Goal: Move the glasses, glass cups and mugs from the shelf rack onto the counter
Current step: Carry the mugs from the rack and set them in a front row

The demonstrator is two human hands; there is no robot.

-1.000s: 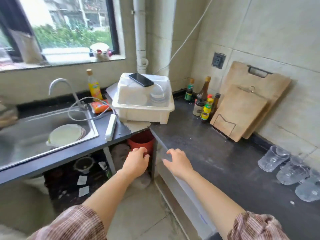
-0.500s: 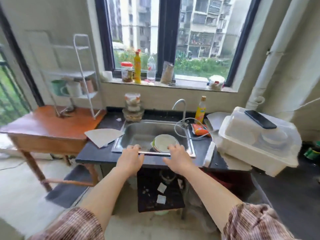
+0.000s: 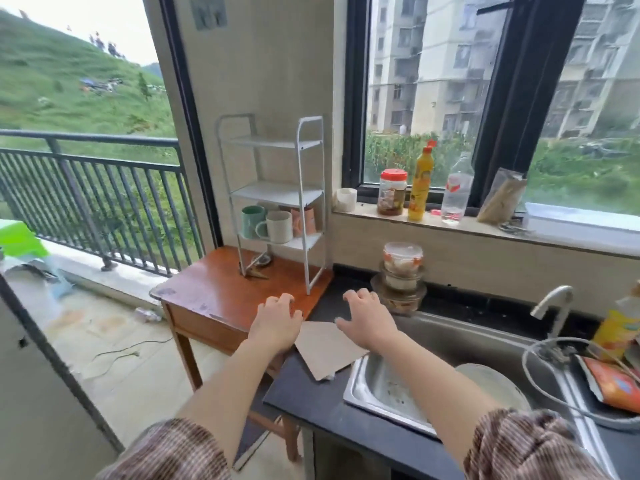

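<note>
Shelf rack point(image 3: 277, 199): white wire frame, three tiers, standing on a wooden table point(image 3: 221, 296) that butts against the dark counter point(image 3: 311, 400). Of the rack's tiers, only the lowest carries ware.

On that tier, close together:
- green mug point(image 3: 252, 221), at the left
- cream mug point(image 3: 278, 226), in front, handle to the left
- pink mug point(image 3: 304, 220), at the right, partly behind the rack's post
- possibly a fourth behind these, too hidden to tell

No glasses or glass cups show on the rack. None show on the visible stretch of counter either, so their whereabouts cannot be read from this view.

Left hand point(image 3: 277, 323): empty, fingers loosely curled, hovering over the near corner of the table.
Right hand point(image 3: 367, 322): empty, fingers spread and slightly bent, over the counter just above a sheet of cardboard point(image 3: 327, 351) that lies beside the sink point(image 3: 391, 393).
Both hands are short of the rack, touching nothing that can be seen.

Judgement: the mugs are left to move. The person seems to be on the approach to them, with the reach and first grasp not yet made. The counter between the table and the sink looks the nearest place to set them, though the cardboard takes up part of it.
</note>
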